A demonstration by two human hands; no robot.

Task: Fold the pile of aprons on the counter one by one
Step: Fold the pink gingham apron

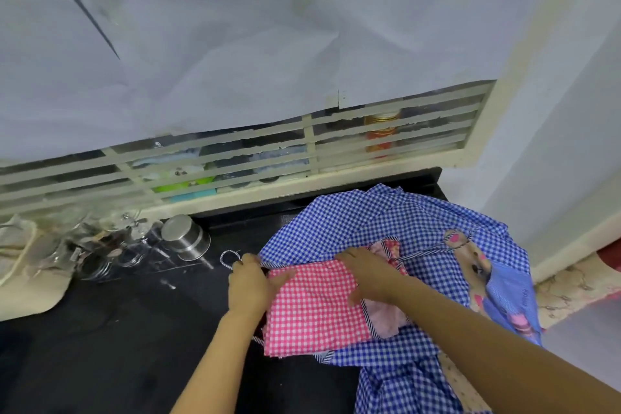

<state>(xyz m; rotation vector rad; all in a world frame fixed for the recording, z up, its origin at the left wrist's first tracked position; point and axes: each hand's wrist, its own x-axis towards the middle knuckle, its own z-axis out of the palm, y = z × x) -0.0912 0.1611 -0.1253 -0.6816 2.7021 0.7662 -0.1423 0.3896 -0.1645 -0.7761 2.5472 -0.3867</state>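
A pink-and-white checked apron (316,309) lies folded into a rough rectangle on top of a crumpled blue-and-white checked apron (396,232) on the black counter (127,339). My left hand (250,286) grips the pink apron's left edge, close to a striped blue-and-white strap loop (229,259). My right hand (369,274) rests on the pink apron's upper right part, fingers curled into the cloth there. A cartoon bear patch (477,262) shows on the blue apron to the right.
A steel cup (186,237) and several glass jars (111,245) stand at the counter's back left, beside a cream cloth bag (23,265). A barred window (302,144) covered with white paper runs along the back. A white wall (554,144) closes the right side.
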